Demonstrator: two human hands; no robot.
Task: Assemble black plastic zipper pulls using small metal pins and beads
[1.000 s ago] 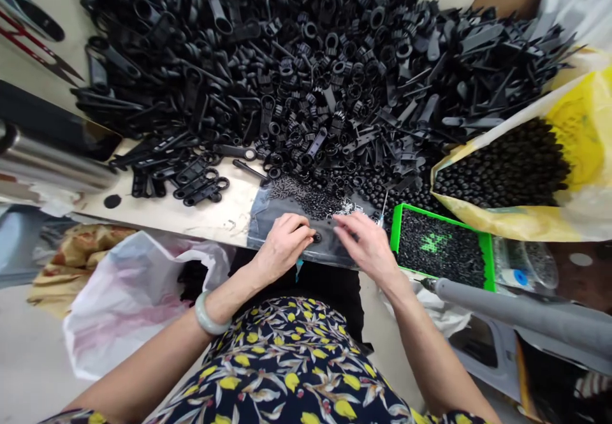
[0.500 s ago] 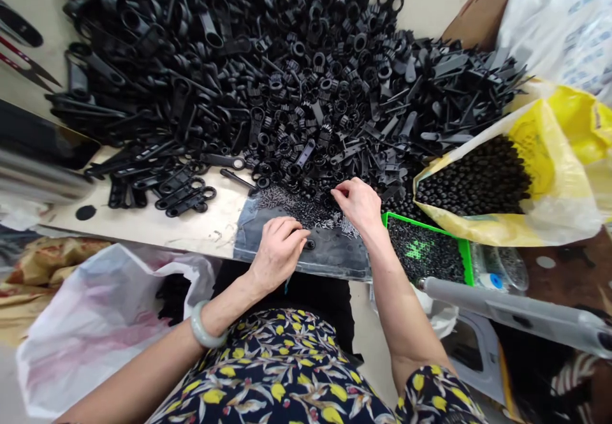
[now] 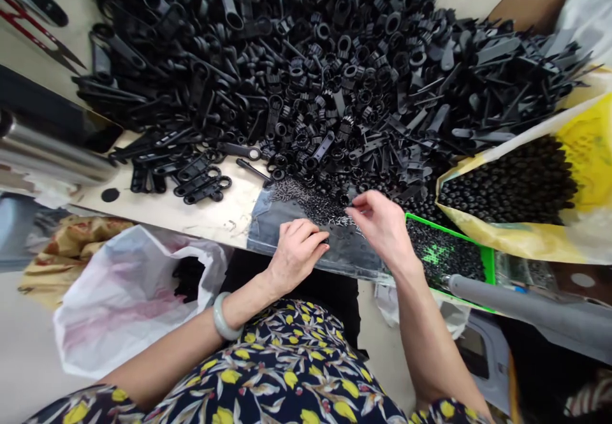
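My left hand [image 3: 297,253] is closed over the near edge of a dark mat [image 3: 262,223]. A small black part [image 3: 326,241] shows between its thumb and fingertips, mostly hidden. My right hand [image 3: 381,225] has thumb and fingers brought together just above the small silver pins [image 3: 342,221]. Whatever sits in that pinch, if anything, is too small to make out. Right behind the fingers lie tiny black pieces [image 3: 321,202] and grey pins [image 3: 292,190].
A large heap of black plastic parts [image 3: 306,80] covers the back. Assembled black handles [image 3: 203,185] lie left. On the right are a green tray [image 3: 488,264], a yellow bag [image 3: 507,223] of black pieces and a grey bar [image 3: 526,299]. A white bag [image 3: 109,309] hangs below left.
The view has shifted, so the bench appears further right and higher. My right hand has drawn slightly back toward me from the heap's edge. My left hand remains closed near the mat's edge.
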